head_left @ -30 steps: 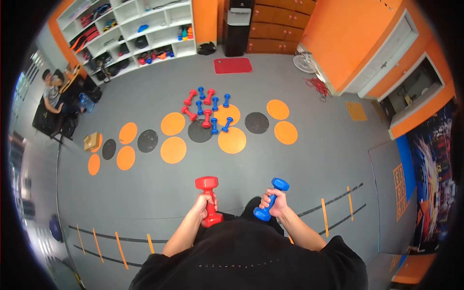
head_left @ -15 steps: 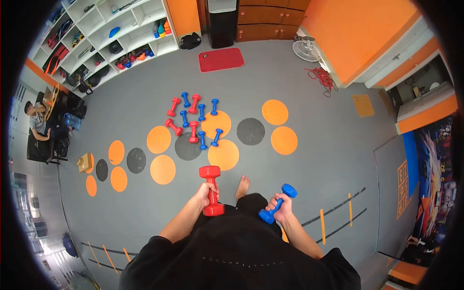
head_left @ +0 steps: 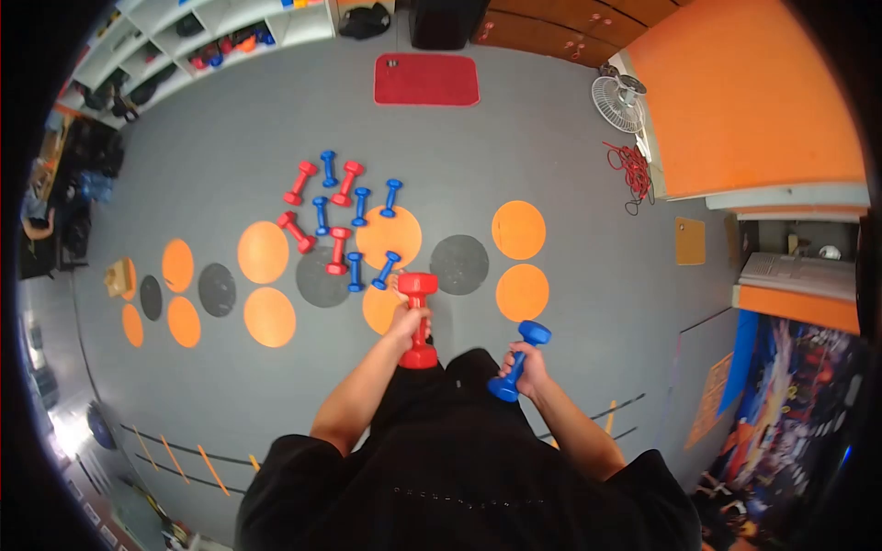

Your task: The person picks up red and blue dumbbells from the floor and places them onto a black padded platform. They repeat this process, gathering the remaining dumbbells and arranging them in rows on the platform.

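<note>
My left hand (head_left: 412,323) is wrapped round the handle of a large red dumbbell (head_left: 418,284), held in front of my body. In my right hand (head_left: 527,365) is a smaller blue dumbbell (head_left: 533,332), tilted, near my right thigh. Both are off the floor. Ahead and to the left, several more dumbbells lie in a loose group, among them a red dumbbell (head_left: 338,251) and a blue dumbbell (head_left: 361,207). A bare foot shows partly behind the red dumbbell in my left hand.
Orange circles (head_left: 263,252) and black circles (head_left: 459,264) mark the grey floor. A red mat (head_left: 426,80) lies at the back, with a fan (head_left: 618,103) and a tangled red cord (head_left: 631,174) to its right. White shelves (head_left: 184,55) and a seated person are at the left.
My view has tilted and turned, so the floor dumbbells appear further left and the shelves are more cut off. Both hands appear higher in the picture, still holding their dumbbells.
</note>
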The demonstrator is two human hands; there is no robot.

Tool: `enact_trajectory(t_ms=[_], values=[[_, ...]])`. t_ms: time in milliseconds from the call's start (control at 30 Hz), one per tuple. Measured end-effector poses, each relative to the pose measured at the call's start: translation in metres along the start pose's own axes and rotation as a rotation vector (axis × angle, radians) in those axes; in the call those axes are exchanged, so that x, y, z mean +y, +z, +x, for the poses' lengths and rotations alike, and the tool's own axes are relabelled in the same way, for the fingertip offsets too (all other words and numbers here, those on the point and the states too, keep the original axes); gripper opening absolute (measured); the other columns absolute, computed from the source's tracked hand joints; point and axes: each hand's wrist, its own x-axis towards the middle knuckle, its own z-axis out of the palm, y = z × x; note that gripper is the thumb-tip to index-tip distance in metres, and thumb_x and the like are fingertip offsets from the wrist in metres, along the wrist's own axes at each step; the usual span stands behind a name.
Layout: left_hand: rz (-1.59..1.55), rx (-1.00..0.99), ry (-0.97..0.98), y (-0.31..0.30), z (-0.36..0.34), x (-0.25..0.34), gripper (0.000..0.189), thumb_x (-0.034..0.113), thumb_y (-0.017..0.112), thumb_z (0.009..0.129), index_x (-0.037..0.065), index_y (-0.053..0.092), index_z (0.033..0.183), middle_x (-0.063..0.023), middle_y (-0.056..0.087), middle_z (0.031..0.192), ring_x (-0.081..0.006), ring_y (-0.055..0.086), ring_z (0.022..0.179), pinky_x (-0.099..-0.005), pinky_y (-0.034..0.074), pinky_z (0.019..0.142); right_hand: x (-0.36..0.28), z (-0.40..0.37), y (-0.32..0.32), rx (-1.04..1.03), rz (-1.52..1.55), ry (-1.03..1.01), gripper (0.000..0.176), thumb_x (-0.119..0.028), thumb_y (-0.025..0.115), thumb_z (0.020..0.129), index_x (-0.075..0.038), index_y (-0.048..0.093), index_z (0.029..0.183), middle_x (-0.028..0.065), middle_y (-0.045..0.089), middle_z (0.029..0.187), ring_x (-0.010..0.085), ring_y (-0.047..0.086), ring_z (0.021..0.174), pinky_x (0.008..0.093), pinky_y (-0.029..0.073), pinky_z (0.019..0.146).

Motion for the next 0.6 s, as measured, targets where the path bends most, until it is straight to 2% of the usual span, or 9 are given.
enact_trajectory(t_ms=[100,167,200,267,333,400,467,500,600], values=[[-0.031,0.08,0.003,0.001,0.091,0.021,0.017,0.001,0.062,0.076,0.007,0.055,0.09,-0.0054,0.054,0.063,-0.016,0.052,0.047,-0.0304,0.044,0.042,-0.044,0.06,0.038,0.03,-0.1,-0.021,0.013,-0.013,0.062,0.083,-0.008,0.049,0.081,0.0072,0.05,0.062,0.022,0.051,0.053,0.0378,0.045,0.054],[-0.016,0.134,0.037,0.0,0.157,0.03,0.012,0.003,0.063,0.074,0.006,0.056,0.083,-0.0054,0.053,0.06,-0.016,0.052,0.046,-0.0309,0.044,0.042,-0.073,0.112,0.061,0.054,-0.193,-0.014,0.012,-0.011,0.062,0.083,-0.008,0.05,0.081,0.0075,0.051,0.063,0.022,0.052,0.053,0.0375,0.046,0.054],[0.046,0.209,0.052,0.003,0.186,0.04,0.013,0.001,0.062,0.074,0.006,0.054,0.084,-0.0057,0.053,0.06,-0.0166,0.053,0.047,-0.0298,0.044,0.042,-0.086,0.144,0.071,0.052,-0.265,-0.037,0.01,-0.01,0.061,0.083,-0.007,0.052,0.082,0.0078,0.053,0.064,0.0219,0.053,0.053,0.0372,0.047,0.053],[0.146,0.294,0.053,0.002,0.242,0.056,0.014,0.0,0.062,0.073,0.005,0.054,0.084,-0.0063,0.054,0.061,-0.0169,0.054,0.048,-0.0295,0.044,0.042,-0.104,0.226,0.08,0.096,-0.335,-0.016,0.009,-0.01,0.061,0.083,-0.006,0.053,0.082,0.0081,0.054,0.065,0.0223,0.055,0.052,0.0367,0.048,0.052],[0.203,0.353,0.041,-0.002,0.307,0.062,0.013,0.002,0.063,0.073,0.005,0.055,0.083,-0.0065,0.057,0.063,-0.0161,0.055,0.049,-0.0309,0.044,0.043,-0.117,0.317,0.089,0.184,-0.415,-0.039,0.011,-0.01,0.064,0.079,-0.006,0.053,0.079,0.0059,0.054,0.064,0.0178,0.055,0.052,0.0315,0.046,0.048],[0.238,0.414,0.035,-0.013,0.383,0.058,0.012,0.005,0.065,0.074,0.004,0.057,0.082,-0.0061,0.059,0.065,-0.0155,0.055,0.049,-0.0316,0.045,0.046,-0.121,0.427,0.074,0.155,-0.517,-0.047,0.012,-0.01,0.065,0.078,-0.006,0.054,0.079,0.0044,0.053,0.064,0.0159,0.054,0.052,0.0293,0.045,0.045],[0.244,0.461,0.044,-0.031,0.471,0.043,0.014,0.012,0.066,0.073,0.004,0.06,0.083,-0.0067,0.06,0.065,-0.0165,0.057,0.053,-0.0331,0.047,0.05,-0.132,0.51,0.085,0.25,-0.63,-0.028,0.013,-0.011,0.063,0.082,-0.007,0.053,0.076,0.0047,0.054,0.066,0.0168,0.055,0.053,0.0306,0.051,0.051],[0.246,0.488,0.048,-0.038,0.512,0.031,0.019,0.018,0.067,0.072,0.004,0.062,0.084,-0.0078,0.061,0.065,-0.0177,0.06,0.056,-0.0347,0.048,0.054,-0.133,0.555,0.081,0.223,-0.659,-0.06,0.012,-0.011,0.064,0.081,-0.007,0.054,0.077,0.004,0.054,0.067,0.0162,0.055,0.054,0.0297,0.051,0.051],[0.307,0.495,0.026,-0.054,0.609,0.019,0.024,0.018,0.068,0.072,0.003,0.063,0.091,-0.0085,0.063,0.069,-0.019,0.061,0.059,-0.036,0.05,0.056,-0.131,0.669,0.064,0.285,-0.757,-0.079,0.012,-0.014,0.068,0.078,-0.006,0.059,0.08,0.0036,0.057,0.069,0.0155,0.057,0.058,0.0296,0.051,0.053]])
